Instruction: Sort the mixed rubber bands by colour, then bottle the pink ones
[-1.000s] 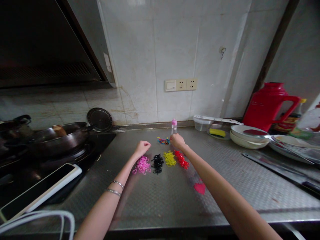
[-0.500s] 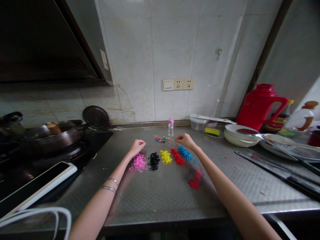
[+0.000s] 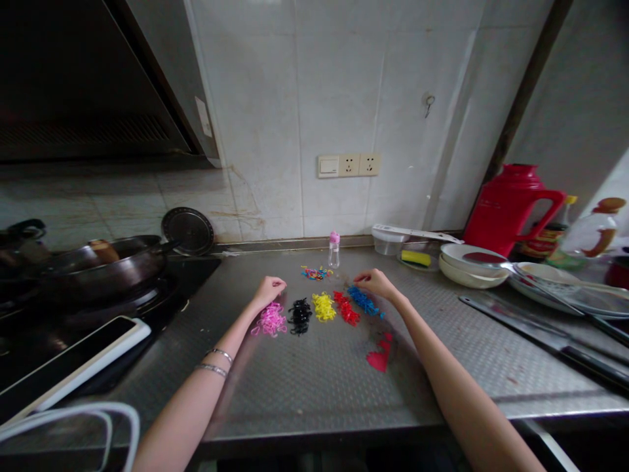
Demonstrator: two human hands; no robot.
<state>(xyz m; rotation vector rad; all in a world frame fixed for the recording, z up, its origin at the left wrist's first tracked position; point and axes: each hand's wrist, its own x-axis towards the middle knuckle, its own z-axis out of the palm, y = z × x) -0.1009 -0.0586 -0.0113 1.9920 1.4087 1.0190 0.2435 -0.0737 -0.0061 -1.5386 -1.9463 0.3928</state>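
Note:
Small rubber bands lie sorted by colour on the steel counter [image 3: 314, 387]: a pink pile [image 3: 269, 320], a black pile [image 3: 298, 314], a yellow pile [image 3: 323, 306], a red pile [image 3: 346, 307] and a blue pile [image 3: 364, 300]. A mixed-colour heap [image 3: 315, 273] sits behind them beside a little clear bottle with a pink cap [image 3: 334, 250]. My left hand [image 3: 268, 289] hovers curled just above the pink pile. My right hand [image 3: 375, 284] pinches at the far end of the blue pile; what it pinches is too small to see.
A wok [image 3: 105, 265] stands on the stove at left, with a white-edged tablet [image 3: 69, 367] in front. At right are a red thermos jug [image 3: 511, 206], stacked plates [image 3: 474, 265], a yellow sponge [image 3: 415, 258] and a long knife [image 3: 540, 341]. A red heart shape [image 3: 379, 354] lies near my right forearm.
My right hand moved from the mixed heap by the bottle down and right to the blue pile, which it had been covering. My left hand stayed above the pink pile.

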